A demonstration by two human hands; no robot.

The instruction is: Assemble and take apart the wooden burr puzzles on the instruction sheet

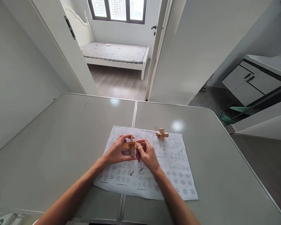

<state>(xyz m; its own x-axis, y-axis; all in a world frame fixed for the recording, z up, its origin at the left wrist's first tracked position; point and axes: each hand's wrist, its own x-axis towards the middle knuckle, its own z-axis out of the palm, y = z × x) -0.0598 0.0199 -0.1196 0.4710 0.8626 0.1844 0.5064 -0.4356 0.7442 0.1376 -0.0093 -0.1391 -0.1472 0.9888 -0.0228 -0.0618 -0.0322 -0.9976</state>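
Note:
A small wooden burr puzzle [131,144] of crossed bars is held between both hands, just above a printed paper sheet. My left hand [117,151] grips it from the left, with fingers over the top of the upright bar and the thumb low by its bottom end. Fingers of my right hand [147,153] pinch the right end of the crossbar. A second wooden burr puzzle [162,134], cross-shaped with dark marks, sits on the upper right of the sheet. The paper sheet [173,184] carries rows of small line diagrams, partly covered by my hands and forearms.
The grey table [61,150] has a metal seam down its middle and rounded far corners. Past its far edge a doorway opens onto a bed [117,52] under a window [118,9]. A white cabinet [255,78] stands at the right, with a green dustpan-like object [227,118] near it.

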